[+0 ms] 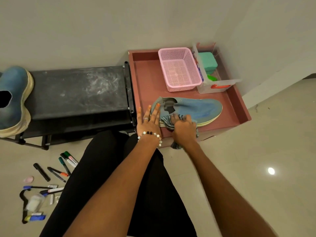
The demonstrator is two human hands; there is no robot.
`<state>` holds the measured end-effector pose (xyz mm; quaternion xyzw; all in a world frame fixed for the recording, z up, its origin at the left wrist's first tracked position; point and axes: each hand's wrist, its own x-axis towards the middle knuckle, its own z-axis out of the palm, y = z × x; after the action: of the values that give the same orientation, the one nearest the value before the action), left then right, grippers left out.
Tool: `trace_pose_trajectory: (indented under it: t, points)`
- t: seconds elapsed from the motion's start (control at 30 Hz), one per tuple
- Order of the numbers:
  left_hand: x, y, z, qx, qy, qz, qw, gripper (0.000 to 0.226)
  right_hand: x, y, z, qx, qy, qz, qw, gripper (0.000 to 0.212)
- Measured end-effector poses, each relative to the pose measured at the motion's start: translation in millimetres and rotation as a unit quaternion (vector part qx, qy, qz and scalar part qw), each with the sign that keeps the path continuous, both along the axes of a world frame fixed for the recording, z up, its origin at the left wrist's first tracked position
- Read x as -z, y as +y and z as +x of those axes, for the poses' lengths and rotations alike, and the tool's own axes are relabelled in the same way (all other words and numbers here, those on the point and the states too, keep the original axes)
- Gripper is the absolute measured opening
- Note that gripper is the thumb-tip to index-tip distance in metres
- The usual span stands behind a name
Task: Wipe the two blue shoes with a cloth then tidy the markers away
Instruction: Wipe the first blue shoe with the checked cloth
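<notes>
One blue shoe [203, 108] lies on its side on the pink tray table [147, 79], toe to the right. My left hand [150, 120] presses flat against its heel with straight fingers. My right hand [183, 128] grips a striped grey-blue cloth [168, 122] against the shoe's side near the sole. The second blue shoe [14, 98] sits at the far left on the black bench [77, 89]. Several markers [56, 170] lie scattered on the floor at lower left.
A pink mesh basket [178, 69] and a clear plastic box [213, 79] with a green item stand at the back of the tray table. A pink eraser [29, 179], a black hanger and small bits lie among the markers. My black-clad legs [119, 185] fill the lower middle.
</notes>
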<state>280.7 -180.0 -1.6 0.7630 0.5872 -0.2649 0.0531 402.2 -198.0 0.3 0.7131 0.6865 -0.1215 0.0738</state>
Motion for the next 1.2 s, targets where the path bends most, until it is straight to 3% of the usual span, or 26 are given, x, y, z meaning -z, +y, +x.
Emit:
trace_pose_trajectory:
  t: [0.07,0.13,0.23,0.33,0.43,0.5,0.57,0.63,0.67,0.73,0.77,0.83,0.9,1.0,1.1,1.2]
  points:
    - [-2.8,-2.0,2.1,0.015,0.018,0.01,1.0,0.083,-2.2,-5.5,33.7,-0.035,0.022,-0.032,0.999,0.066]
    - [-1.5,-2.5,3.5,0.022,0.014,0.018,1.0,0.077,-4.1,-11.8,55.2,-0.038,-0.052,-0.026,0.998,0.072]
    - [0.1,-1.5,3.0,0.023,0.008,0.022,0.999,0.08,-0.4,-12.3,34.2,-0.005,-0.135,0.011,0.991,0.055]
    - [2.8,-2.6,2.8,0.023,-0.004,0.035,0.999,0.083,6.5,-7.5,3.4,0.102,-0.049,0.008,0.994,0.051]
    - [0.7,-5.6,3.0,0.04,-0.008,0.059,0.997,0.071,6.7,1.1,16.0,0.068,0.129,-0.003,0.989,0.053]
    - [-1.5,-7.2,5.3,0.051,-0.031,0.086,0.994,0.06,-4.7,1.7,28.4,0.13,0.275,0.021,0.952,0.041]
    - [-3.7,-6.7,8.7,0.072,-0.081,0.117,0.987,0.054,-17.7,-1.2,38.3,0.272,0.379,0.088,0.88,0.023]
    - [-5.9,-4.9,12.1,0.094,-0.138,0.125,0.978,0.052,-27.1,-0.3,42.6,0.382,0.404,0.19,0.809,0.018]
    - [-6.8,-4.5,13.0,0.107,-0.153,0.116,0.976,0.052,-27.5,0.8,41.2,0.4,0.39,0.236,0.795,0.011]
    - [-6.9,-5.8,13.8,0.114,-0.154,0.074,0.979,0.053,-26.7,3.7,30.2,0.37,0.342,0.299,0.811,0.01]
    - [-5.6,-6.6,13.3,0.101,-0.152,0.049,0.982,0.053,-20.8,6.1,22.4,0.323,0.323,0.297,0.838,0.011]
    - [-2.0,-7.3,13.1,0.079,-0.145,0.023,0.986,0.055,-3.5,8.8,6.7,0.178,0.257,0.2,0.929,0.025]
    - [-0.1,-8.2,14.7,0.083,-0.137,0.021,0.987,0.055,15.5,4.9,-0.6,0.034,0.166,0.086,0.982,0.048]
    - [-0.4,-7.8,18.2,0.08,-0.132,0.02,0.988,0.056,18.4,2.3,12.0,-0.028,0.087,0.039,0.995,0.064]
    - [-0.8,-8.8,23.1,0.083,-0.132,0.017,0.988,0.053,14.4,5.0,32.8,-0.091,-0.004,0.004,0.996,0.063]
    - [3.4,-7.8,21.9,0.071,-0.15,0.032,0.986,0.051,12.2,11.9,28.3,-0.069,-0.061,-0.004,0.996,0.063]
